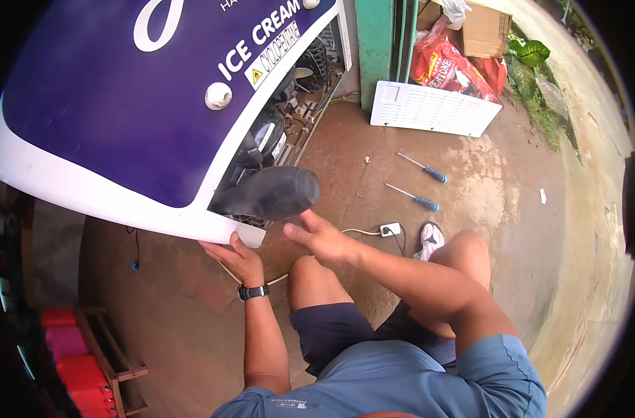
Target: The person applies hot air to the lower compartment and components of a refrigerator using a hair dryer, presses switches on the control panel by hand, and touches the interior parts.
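The left hand [242,263], near the middle of the frame, has its thumb and fingers at the lower corner edge of the purple-and-white ice cream freezer [143,118]; whether it grips or merely rests there cannot be told. A dark watch [253,292] circles that wrist. The right hand [322,238], well apart from the freezer's edge, is held open with thumb and fingers parted, just below the black blower [282,193]; contact between them is unclear. The blower lies at the frame's centre, one end inside the freezer's open machinery compartment [300,115]. On the floor [338,160], right of centre, lie two blue-handled screwdrivers [427,203], above a white socket block [391,229]. A white louvred panel [432,108] leans at upper right.
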`<state>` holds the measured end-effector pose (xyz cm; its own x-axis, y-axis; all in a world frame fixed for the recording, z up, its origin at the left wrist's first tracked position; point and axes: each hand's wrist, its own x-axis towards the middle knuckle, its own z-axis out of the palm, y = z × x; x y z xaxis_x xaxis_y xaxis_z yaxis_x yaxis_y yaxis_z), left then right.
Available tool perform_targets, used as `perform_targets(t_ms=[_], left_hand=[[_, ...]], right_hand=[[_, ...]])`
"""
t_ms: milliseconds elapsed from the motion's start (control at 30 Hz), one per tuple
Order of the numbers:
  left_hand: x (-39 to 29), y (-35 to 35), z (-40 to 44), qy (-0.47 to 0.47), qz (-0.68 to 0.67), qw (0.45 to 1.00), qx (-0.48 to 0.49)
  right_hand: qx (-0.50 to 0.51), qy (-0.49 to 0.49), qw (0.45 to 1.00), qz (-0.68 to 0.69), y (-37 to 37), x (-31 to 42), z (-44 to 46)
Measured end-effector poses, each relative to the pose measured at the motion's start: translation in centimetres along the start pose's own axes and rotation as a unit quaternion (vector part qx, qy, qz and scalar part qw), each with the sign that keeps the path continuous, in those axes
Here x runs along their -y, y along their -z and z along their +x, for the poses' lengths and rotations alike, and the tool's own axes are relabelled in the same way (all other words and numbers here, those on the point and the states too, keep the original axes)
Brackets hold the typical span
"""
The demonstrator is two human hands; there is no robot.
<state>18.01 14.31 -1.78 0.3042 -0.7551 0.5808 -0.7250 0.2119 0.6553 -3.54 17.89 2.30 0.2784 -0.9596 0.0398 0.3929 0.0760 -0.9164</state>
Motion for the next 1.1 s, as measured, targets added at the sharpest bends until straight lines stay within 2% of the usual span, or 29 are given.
perform_targets(t_ms=[167,300,367,467,567,700,900,967,1000,1067,1100], left_hand=[[-0.3,0.2,0.2,-0.012,0.008,1.0,-0.01],[-3.2,1.3,0.9,-0.025,-0.026,0.999,-0.017],[-4.1,1.8,1.1,-0.033,-0.045,0.998,-0.006],[-2.2,1.1,0.6,0.005,-0.057,0.998,0.004],[-2.0,1.0,0.6,-0.019,-0.049,0.999,-0.006],[-2.4,1.3,0.6,-0.02,-0.032,0.999,-0.006],[-3.3,1.0,0.2,-0.018,-0.001,1.0,-0.011],[-4.1,0.9,-0.1,0.067,-0.044,0.997,-0.015],[-5.0,1.0,-0.7,0.065,-0.038,0.997,-0.015],[-7.1,1.1,-2.8,0.141,-0.121,0.982,-0.038],[-7.8,1.0,-3.9,0.139,-0.12,0.982,-0.042]], right_hand=[[-0.02,-0.064,0.998,0.005,-1.1,2.0,-0.7],[-0.028,-0.064,0.997,-0.013,-1.7,1.9,-0.8],[-0.029,-0.029,0.998,-0.039,-1.9,1.7,-0.9],[-0.05,-0.061,0.996,-0.038,-2.7,2.0,-1.4],[-0.034,-0.089,0.995,-0.037,-2.1,1.3,-1.4],[-0.047,-0.068,0.995,-0.058,-1.3,-0.3,-0.8],[-0.029,-0.026,0.999,0.027,0.1,-0.5,-0.7],[-0.013,-0.057,0.998,-0.011,1.0,-0.1,-0.7],[-0.01,-0.058,0.998,-0.006,1.4,-0.4,-0.7],[-0.001,0.024,0.999,-0.033,2.0,-1.1,-0.4],[0.003,0.025,0.999,-0.031,2.5,-1.0,-0.4]])
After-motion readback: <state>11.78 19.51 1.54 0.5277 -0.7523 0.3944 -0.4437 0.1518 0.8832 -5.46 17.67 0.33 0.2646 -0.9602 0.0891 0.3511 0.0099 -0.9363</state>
